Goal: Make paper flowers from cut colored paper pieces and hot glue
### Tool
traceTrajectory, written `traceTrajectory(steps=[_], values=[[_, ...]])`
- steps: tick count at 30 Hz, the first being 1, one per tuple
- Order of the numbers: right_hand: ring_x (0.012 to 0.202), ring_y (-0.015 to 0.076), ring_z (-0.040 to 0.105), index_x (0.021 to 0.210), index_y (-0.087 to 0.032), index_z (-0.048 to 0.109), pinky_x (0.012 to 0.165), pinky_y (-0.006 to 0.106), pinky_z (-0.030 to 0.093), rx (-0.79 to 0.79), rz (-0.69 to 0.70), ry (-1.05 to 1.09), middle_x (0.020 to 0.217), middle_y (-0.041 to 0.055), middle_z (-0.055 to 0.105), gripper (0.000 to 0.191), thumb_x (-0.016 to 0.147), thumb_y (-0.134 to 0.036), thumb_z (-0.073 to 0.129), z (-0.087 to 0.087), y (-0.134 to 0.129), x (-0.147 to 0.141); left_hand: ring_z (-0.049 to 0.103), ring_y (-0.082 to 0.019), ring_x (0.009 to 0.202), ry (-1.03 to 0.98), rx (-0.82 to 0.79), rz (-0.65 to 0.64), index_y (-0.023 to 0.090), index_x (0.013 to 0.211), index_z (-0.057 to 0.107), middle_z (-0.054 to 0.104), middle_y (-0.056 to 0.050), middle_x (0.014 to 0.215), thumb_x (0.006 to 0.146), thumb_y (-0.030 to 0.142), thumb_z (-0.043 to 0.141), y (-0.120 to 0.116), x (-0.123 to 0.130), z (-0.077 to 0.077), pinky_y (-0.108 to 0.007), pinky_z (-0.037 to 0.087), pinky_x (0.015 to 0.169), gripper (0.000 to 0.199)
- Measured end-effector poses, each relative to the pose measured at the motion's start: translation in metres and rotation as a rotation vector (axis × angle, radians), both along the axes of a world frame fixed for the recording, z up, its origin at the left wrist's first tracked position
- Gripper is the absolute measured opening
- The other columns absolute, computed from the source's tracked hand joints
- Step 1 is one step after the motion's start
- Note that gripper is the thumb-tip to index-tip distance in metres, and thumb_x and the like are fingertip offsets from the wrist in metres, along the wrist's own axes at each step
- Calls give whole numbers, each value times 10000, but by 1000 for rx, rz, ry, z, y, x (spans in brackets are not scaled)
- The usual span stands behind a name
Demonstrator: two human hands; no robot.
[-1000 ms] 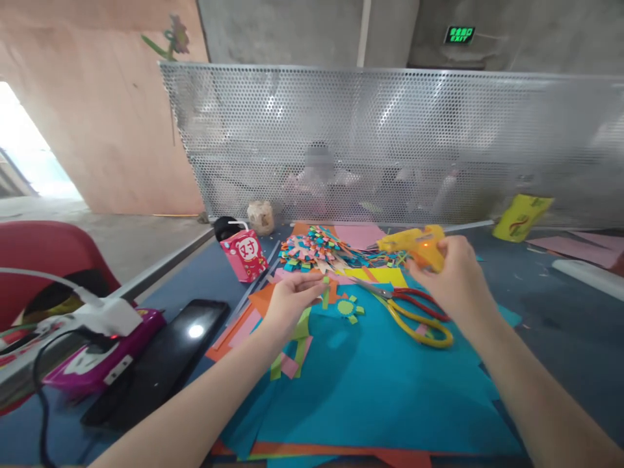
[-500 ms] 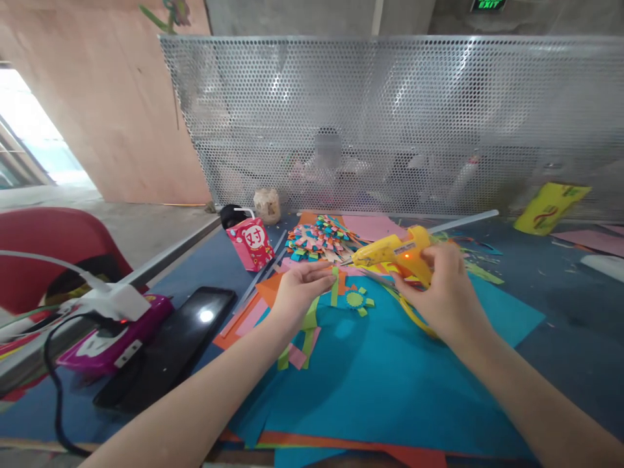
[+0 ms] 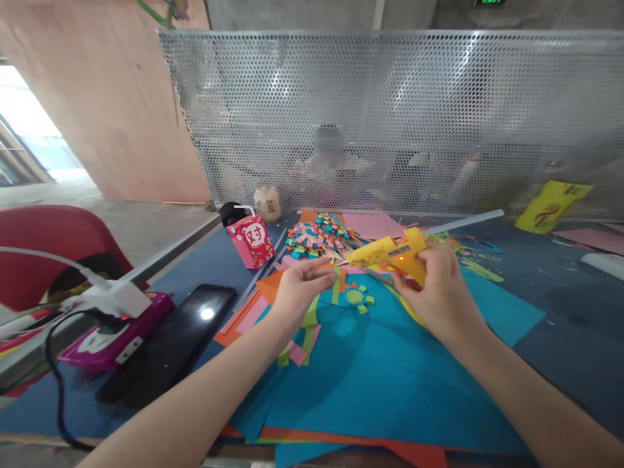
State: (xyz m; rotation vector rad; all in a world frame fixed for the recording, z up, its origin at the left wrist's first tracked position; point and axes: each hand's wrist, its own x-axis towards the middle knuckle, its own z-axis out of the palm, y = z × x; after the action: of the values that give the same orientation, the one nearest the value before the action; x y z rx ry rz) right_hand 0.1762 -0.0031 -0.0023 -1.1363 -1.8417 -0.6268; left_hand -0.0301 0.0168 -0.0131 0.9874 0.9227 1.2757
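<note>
My right hand (image 3: 439,279) is closed around a yellow glue gun (image 3: 387,252), its small orange light lit and its nozzle pointing left. My left hand (image 3: 305,286) pinches a narrow green paper strip (image 3: 336,286) by its upper end, close to the nozzle. Just right of the strip, a round green and blue paper piece with small green tabs (image 3: 355,297) lies on a large blue sheet (image 3: 370,377). Green and pink paper scraps (image 3: 297,353) rest below my left hand. Behind the hands is a heap of multicoloured paper pieces (image 3: 316,235).
At the left are a black phone (image 3: 170,344), a purple power strip (image 3: 117,331) with cables, and a pink drink carton (image 3: 251,240). A perforated metal screen (image 3: 380,117) stands behind, with a person blurred beyond it. A yellow packet (image 3: 550,208) stands at right.
The glue gun in my right hand has moved slightly left, its nozzle now nearer the upper end of the green strip. My left hand has hardly moved.
</note>
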Motion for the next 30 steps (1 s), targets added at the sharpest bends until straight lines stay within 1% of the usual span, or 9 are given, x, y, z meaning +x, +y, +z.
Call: traceTrajectory(steps=[7,12,17,25,30], values=[[927,258,500,899,-228,297,745,412,468,10,5,-12,972,112,431,299,763,-227,563,1,-1,-1,639,-151,704,5,2,-3,101,948,633,684,-45,733,592,107,712,-1,1,0,-241,494,670,365],[913,248,508,880,-232,307,744,409,470,-5,6,0,970,105,439,261,775,-227,546,1,-3,-2,629,-133,670,-8,-4,7,103,912,646,684,-42,711,585,94,709,-1,2,0,-230,490,644,334],[909,246,505,866,-229,297,732,393,473,0,3,-19,957,106,439,273,766,-217,551,2,-3,1,622,-119,636,-40,-22,11,100,891,649,683,-33,692,562,94,725,-1,1,2,-218,490,626,337],[956,258,494,853,-235,292,739,411,472,-19,-2,-10,979,110,440,247,777,-218,527,3,-4,1,628,-128,658,-42,-41,31,104,874,654,687,-41,699,557,96,730,-3,0,5,-220,492,635,327],[954,251,497,844,-239,294,749,411,476,-5,6,-8,979,109,436,251,787,-237,539,4,-5,-1,630,-136,661,-25,-15,14,105,899,649,686,-42,709,553,107,739,-1,1,2,-235,491,643,358]])
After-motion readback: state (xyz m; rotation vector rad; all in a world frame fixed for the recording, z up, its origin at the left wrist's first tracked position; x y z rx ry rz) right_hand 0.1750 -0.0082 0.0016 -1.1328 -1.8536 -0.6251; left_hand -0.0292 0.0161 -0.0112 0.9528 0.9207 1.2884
